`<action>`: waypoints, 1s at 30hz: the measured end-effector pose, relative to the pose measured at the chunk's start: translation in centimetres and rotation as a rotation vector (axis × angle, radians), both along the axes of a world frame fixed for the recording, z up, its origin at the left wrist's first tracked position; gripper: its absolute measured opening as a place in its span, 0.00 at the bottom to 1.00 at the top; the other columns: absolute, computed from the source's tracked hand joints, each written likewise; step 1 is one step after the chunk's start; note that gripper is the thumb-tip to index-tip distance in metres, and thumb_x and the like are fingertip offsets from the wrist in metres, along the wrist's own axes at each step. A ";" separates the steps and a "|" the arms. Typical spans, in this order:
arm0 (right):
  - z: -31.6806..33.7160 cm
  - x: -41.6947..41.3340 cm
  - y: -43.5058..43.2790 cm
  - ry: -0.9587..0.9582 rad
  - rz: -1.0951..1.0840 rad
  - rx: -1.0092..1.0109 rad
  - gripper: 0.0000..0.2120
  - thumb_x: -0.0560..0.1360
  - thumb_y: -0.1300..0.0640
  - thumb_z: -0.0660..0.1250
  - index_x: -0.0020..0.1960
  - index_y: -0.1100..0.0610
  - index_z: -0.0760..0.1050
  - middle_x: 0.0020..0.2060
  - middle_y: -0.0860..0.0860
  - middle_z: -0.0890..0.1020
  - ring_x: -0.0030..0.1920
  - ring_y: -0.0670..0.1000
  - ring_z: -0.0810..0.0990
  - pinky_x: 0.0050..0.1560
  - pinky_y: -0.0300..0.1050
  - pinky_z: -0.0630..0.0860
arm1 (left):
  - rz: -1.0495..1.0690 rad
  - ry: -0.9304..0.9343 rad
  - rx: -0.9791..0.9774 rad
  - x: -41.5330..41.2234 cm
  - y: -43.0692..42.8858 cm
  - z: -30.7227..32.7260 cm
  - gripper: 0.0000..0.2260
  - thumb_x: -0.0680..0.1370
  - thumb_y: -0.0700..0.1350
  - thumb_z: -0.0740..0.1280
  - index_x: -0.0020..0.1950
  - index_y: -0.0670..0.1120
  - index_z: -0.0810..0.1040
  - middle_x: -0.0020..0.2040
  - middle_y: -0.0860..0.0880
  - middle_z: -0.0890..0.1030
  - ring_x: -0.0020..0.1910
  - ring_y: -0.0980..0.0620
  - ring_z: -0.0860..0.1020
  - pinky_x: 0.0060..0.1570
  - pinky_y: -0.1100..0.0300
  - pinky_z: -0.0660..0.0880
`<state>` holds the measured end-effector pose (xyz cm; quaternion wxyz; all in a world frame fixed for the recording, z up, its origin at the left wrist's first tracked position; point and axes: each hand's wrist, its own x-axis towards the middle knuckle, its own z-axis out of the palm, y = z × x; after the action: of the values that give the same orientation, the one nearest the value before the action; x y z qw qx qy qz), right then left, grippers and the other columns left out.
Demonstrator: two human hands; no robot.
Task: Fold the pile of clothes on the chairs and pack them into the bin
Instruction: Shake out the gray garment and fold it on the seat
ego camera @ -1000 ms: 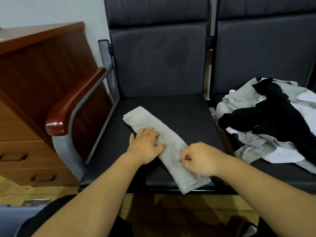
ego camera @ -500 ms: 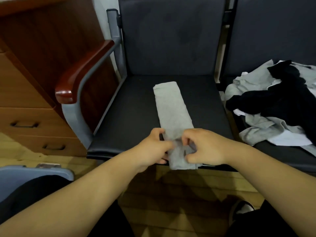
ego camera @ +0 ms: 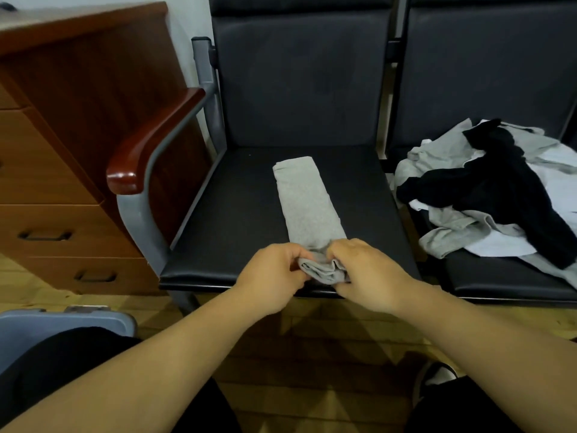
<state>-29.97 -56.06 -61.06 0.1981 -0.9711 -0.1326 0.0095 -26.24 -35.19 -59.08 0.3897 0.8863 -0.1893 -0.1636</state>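
grey knit garment (ego camera: 307, 201), folded into a long narrow strip, lies on the black padded seat (ego camera: 237, 220) of the left-side chair. its long axis runs from the seat's front edge back toward the backrest, far end leaning slightly left. the near end is bunched up at the front edge, where the left hand (ego camera: 271, 276) and right hand (ego camera: 365, 276) both pinch it, fingers curled into the cloth. a loose pile of grey, black and white clothes (ego camera: 487, 189) sits on the neighbouring chair seat (ego camera: 499, 282). a blue-grey plastic bin (ego camera: 62, 320) stands on the floor at lower left, its inside hidden by the person's leg.
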 end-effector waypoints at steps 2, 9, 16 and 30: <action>0.2 0.4 -0.4 0.019 -0.031 0.076 0.08 0.75 0.59 0.71 0.50 0.51 0.74 0.43 0.47 0.78 0.44 0.51 0.75 0.41 0.51 0.74 | 0.002 -0.143 0.099 0.4 0.2 0.4 0.06 0.80 0.46 0.70 0.51 0.59 0.83 0.45 0.56 0.84 0.42 0.56 0.82 0.46 0.54 0.82; 5.5 1.9 -0.7 0.441 -0.091 0.564 0.04 0.75 0.63 0.72 0.44 0.61 0.78 0.36 0.50 0.79 0.36 0.46 0.78 0.40 0.43 0.73 | -0.171 -0.128 0.073 2.9 2.3 4.9 0.04 0.81 0.47 0.70 0.47 0.52 0.80 0.43 0.57 0.78 0.41 0.63 0.76 0.44 0.63 0.71; 7.6 4.8 -1.6 0.661 -0.160 0.882 0.16 0.77 0.64 0.70 0.65 0.60 0.79 0.59 0.54 0.85 0.60 0.53 0.84 0.60 0.54 0.80 | 0.016 0.033 -0.203 6.1 1.9 6.3 0.01 0.81 0.44 0.70 0.50 0.48 0.81 0.44 0.47 0.86 0.41 0.50 0.83 0.48 0.54 0.81; 3.7 16.8 -3.7 0.381 -0.618 0.827 0.10 0.76 0.57 0.71 0.57 0.55 0.79 0.55 0.57 0.84 0.56 0.58 0.84 0.59 0.61 0.82 | 0.322 -0.081 -0.141 18.9 -5.9 1.5 0.03 0.81 0.48 0.70 0.47 0.53 0.80 0.42 0.51 0.84 0.42 0.53 0.82 0.40 0.57 0.77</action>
<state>-13.13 -59.75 -57.39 0.5773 -0.7871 0.2044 0.0738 -7.36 -41.05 -57.53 0.4642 0.8815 -0.0714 -0.0493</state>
